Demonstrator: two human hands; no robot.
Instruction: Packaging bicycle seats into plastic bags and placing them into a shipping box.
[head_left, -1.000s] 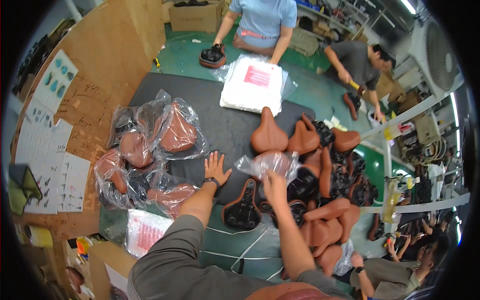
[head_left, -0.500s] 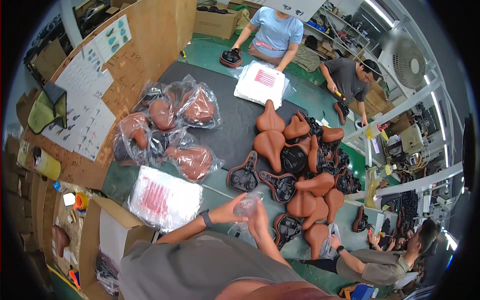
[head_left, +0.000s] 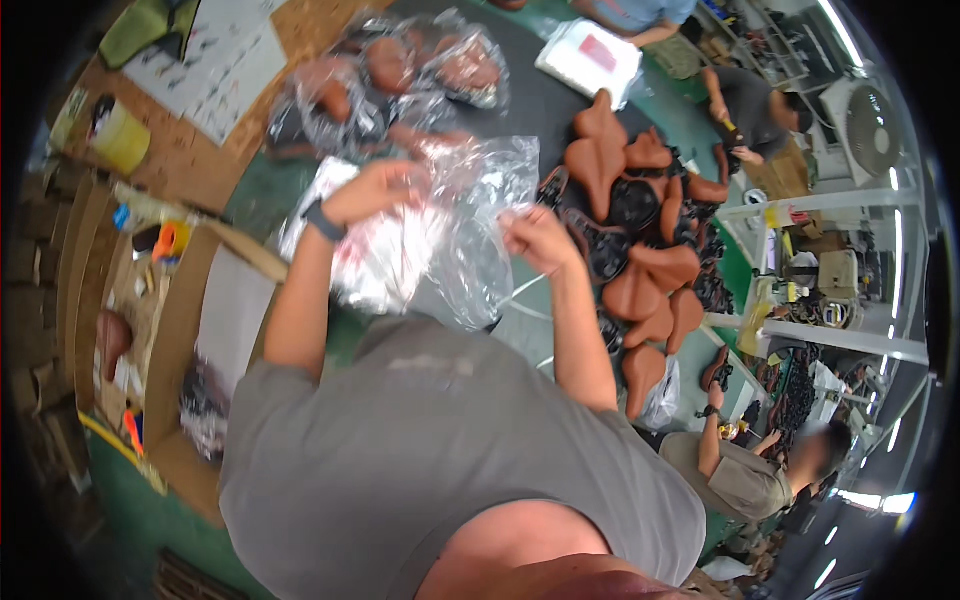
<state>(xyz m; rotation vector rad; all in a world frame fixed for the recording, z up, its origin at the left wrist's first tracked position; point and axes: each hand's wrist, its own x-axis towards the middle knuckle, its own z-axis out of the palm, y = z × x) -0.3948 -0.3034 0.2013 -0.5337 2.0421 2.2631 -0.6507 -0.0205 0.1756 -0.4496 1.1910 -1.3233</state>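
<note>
A clear plastic bag (head_left: 480, 225) hangs spread in front of me, thin and crinkled. My right hand (head_left: 540, 240) is closed in a pinch on the bag's right edge. At the bag's left is my left hand (head_left: 385, 190), its fingers bent and smeared by motion, so its hold is unclear. It is over a stack of white plastic bags with red print (head_left: 375, 265), which the clear bag partly overlaps. To the right of my right hand lies a heap of brown bicycle saddles (head_left: 632, 290), some turned black underside up.
Several bagged saddles (head_left: 390, 65) lie beyond my hands on a dark mat (head_left: 545, 100). An open cardboard box (head_left: 205, 400) stands at my left. Another white bag stack (head_left: 590, 60) sits at the far side. Co-workers (head_left: 755, 115) work at the far right and near right (head_left: 730, 465).
My hands have moved apart and farther over the table. The plastic, bunched between them before, is now spread out. My view has tilted down, showing more of my shirt.
</note>
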